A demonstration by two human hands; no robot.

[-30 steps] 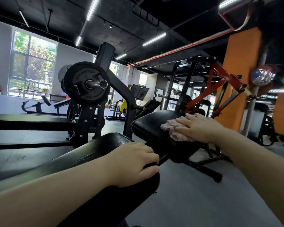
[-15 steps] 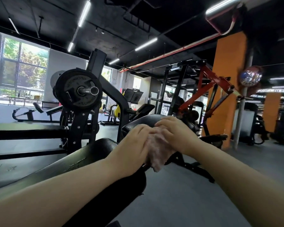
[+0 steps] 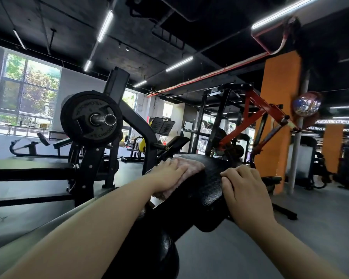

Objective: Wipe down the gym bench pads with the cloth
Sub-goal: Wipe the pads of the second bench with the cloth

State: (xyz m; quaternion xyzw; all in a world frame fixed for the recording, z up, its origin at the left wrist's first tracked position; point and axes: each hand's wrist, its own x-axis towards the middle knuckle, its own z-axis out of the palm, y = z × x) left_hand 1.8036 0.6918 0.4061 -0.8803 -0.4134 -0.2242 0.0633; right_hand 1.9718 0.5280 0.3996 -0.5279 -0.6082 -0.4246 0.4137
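the black bench pad (image 3: 208,184) runs away from the viewer, with an orange pillar (image 3: 278,121) behind it. left of it a weight plate (image 3: 89,117) carries raised lettering too blurred to read; far right wall writing appears mirrored and is not legible. the left hand (image 3: 169,174) lies flat, fingers straight, pressing the pink cloth (image 3: 191,168) onto the pad's left edge. the right hand (image 3: 244,188) rests on the pad's right side, fingers bent over it, holding nothing else.
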